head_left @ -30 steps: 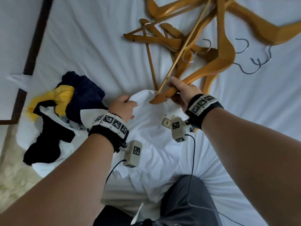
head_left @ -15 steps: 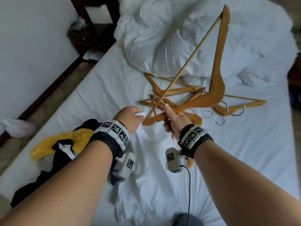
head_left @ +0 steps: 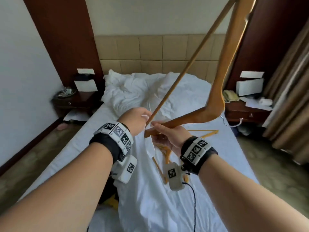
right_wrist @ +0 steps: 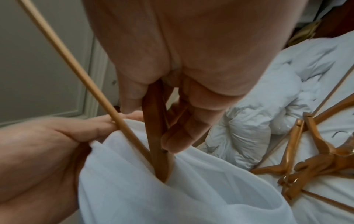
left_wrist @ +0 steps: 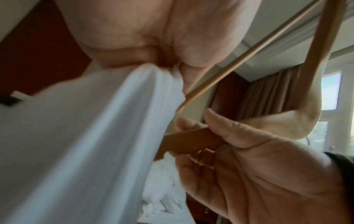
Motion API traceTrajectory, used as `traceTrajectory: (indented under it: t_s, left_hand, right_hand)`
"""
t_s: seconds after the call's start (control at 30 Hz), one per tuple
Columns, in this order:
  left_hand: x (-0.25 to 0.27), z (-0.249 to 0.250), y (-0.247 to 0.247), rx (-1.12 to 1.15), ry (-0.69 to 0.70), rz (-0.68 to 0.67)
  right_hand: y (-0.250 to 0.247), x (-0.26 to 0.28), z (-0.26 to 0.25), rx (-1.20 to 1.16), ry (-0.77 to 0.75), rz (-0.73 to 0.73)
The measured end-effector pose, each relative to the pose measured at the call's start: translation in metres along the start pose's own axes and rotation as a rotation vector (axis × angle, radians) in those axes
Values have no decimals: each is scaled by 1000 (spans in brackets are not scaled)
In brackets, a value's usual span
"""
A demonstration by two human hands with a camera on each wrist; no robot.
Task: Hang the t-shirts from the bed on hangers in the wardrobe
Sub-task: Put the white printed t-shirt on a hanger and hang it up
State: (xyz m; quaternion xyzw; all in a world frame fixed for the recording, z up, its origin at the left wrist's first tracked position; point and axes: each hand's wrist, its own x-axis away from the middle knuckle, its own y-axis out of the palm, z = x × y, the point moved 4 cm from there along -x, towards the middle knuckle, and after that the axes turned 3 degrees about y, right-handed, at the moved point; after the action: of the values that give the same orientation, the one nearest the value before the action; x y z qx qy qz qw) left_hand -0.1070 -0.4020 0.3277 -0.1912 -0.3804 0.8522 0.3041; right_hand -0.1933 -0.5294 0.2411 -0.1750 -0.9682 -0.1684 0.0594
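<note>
A white t-shirt hangs from my left hand, which grips its neck edge above the bed. My right hand grips one arm of a wooden hanger that is raised high, its bar slanting up to the right. In the right wrist view the hanger's arm tip pokes into the t-shirt's opening, beside my left hand. The left wrist view shows my right hand around the hanger arm.
Several more wooden hangers lie on the white bed. A yellow and dark pile of clothes peeks out under my left arm. A crumpled duvet sits by the headboard. Dark nightstands flank the bed, curtains at right.
Both hands rose from the bed with the t-shirt and hanger. My head lifted, so the view now takes in the headboard and room. The hanger's arm tip has entered the shirt's opening.
</note>
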Motion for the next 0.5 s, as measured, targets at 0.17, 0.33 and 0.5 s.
traceTrajectory:
  t_s: [0.17, 0.33, 0.5]
  left_hand:
    - [20, 67, -8, 154, 106, 7]
    - [21, 116, -25, 286, 153, 80]
    - [22, 153, -14, 226, 257, 38]
  right_hand:
    - [-4, 52, -33, 50, -25, 143]
    - [-14, 88, -79, 126, -62, 304]
    - [-39, 110, -95, 101, 3, 393]
